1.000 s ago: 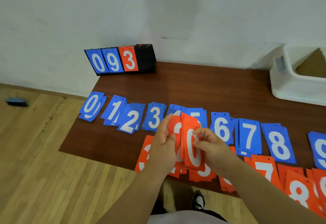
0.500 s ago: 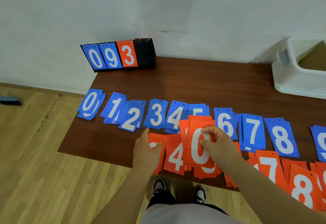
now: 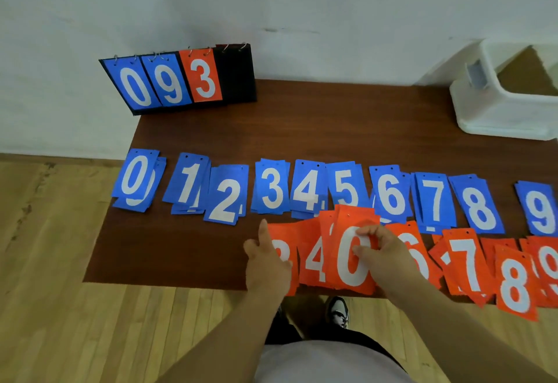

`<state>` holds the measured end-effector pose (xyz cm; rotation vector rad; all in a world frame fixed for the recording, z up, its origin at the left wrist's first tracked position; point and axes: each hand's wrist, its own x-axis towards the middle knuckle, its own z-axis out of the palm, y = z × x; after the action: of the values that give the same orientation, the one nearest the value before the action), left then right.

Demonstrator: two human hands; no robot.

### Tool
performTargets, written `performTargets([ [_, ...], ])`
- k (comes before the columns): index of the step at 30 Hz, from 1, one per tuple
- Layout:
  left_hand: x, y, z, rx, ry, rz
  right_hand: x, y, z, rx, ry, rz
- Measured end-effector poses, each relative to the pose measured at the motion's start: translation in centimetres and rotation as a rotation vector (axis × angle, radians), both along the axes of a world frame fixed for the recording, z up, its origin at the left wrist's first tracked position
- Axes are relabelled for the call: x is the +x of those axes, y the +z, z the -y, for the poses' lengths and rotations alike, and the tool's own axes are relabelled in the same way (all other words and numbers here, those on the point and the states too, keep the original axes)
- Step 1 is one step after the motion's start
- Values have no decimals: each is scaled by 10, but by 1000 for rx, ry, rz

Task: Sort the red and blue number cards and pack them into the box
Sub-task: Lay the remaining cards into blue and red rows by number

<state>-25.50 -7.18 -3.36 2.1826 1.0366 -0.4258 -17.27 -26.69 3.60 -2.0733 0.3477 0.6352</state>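
A row of blue number cards (image 3: 273,188), small stacks from 0 to 9, lies across the brown table (image 3: 332,129). In front of it lies a row of red card stacks (image 3: 465,262), showing 3, 4, 6, 7, 8 and 9. My right hand (image 3: 380,257) grips a stack of red cards with 0 on top (image 3: 350,262), held over the red 4 and 6 stacks. My left hand (image 3: 265,257) rests on the red 3 stack (image 3: 282,243), fingers apart, thumb raised. The white box (image 3: 495,111) stands at the back right, part of it out of frame.
A black flip scoreboard (image 3: 181,79) showing blue 0, blue 9, red 3 leans against the wall at the table's back left. Bare table lies between the scoreboard and the box. Wooden floor runs left and in front; my shoes (image 3: 339,311) show below the table edge.
My left hand let go of the red stack and came down onto the red 3 stack. My right hand kept the red 0 stack and lowered it toward the table.
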Motion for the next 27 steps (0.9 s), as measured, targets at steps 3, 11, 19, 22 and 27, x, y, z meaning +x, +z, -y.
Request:
performTargets([
  [3,-5,0,1,-12,-41,53,-4,-1,-8,11,-16,-6],
  [11,-10,0,-27,-68,51,100,-3,2,-18,10,-19,1],
  [19,-13,4,-45,20,3,72,-8,3,-26,-4,-6,32],
  [22,-5,7,-33,126,-101,28,-12,3,-25,20,-14,29],
  [27,1,7,-17,193,-168,-58,-13,-1,-16,-7,-2,8],
])
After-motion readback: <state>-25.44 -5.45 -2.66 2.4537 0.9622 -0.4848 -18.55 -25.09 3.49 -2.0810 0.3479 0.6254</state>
